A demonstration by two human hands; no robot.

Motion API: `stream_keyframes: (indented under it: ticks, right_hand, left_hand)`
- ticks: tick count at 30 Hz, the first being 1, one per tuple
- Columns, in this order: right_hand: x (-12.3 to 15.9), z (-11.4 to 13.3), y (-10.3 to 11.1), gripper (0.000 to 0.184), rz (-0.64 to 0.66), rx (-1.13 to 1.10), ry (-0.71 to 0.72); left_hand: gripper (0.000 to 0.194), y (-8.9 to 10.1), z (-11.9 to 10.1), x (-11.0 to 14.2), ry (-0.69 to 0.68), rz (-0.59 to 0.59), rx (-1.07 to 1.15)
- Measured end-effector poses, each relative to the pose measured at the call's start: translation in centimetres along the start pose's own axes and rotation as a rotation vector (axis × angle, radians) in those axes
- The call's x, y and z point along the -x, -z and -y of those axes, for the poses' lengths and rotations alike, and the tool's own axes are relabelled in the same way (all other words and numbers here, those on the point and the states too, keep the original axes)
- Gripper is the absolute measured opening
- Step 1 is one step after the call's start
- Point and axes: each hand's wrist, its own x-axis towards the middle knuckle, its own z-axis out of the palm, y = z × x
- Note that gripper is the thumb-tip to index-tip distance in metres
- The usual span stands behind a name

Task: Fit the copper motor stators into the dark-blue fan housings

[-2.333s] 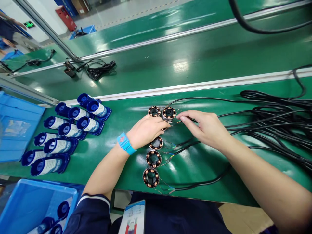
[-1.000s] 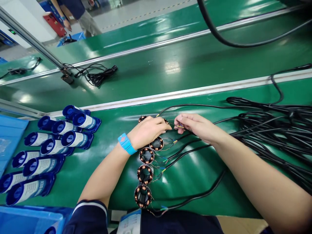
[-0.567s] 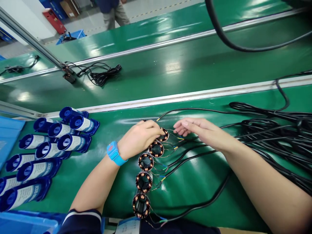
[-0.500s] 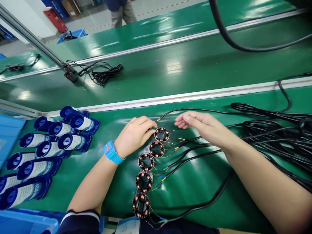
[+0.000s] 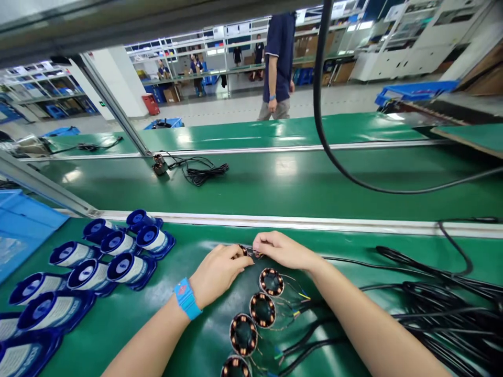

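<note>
Caution: a sharp pull on the lead wires could have strained their joints; a slack hold could have let the wound stator slip. That stator sat at the row's far end, above the bench; contact beneath was hidden. My left grip was curled around it, partly closed; my right grip pinched the wires.
</note>
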Motion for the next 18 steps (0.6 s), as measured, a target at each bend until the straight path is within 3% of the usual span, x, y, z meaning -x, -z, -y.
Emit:
stream_keyframes:
  ticks: [9, 12, 15, 18]
  right_hand:
    - [0.5, -1.6, -0.8, 0.038, -0.081, -0.132, -0.096]
    - [0.7, -1.4, -0.3, 0.038, -0.048, -0.128, -0.093]
    - [2.3, 0.4, 2.0, 0.041, -0.15, -0.065, -0.034]
    - [6.4, 2.6, 6.4, 0.044, -0.367, 0.101, -0.042]
  left_hand:
    - [0.026, -0.1, -0.2, -0.1, -0.011, 0.059, 0.007]
    - [0.028, 0.2, -0.4, -0.1, -0.009, 0.074, 0.008]
    - [0.031, 0.8, -0.8, 0.1, 0.009, 0.087, 0.066]
    - [0.034, 1.4, -1.5, 0.2, 0.026, 0.1, 0.094]
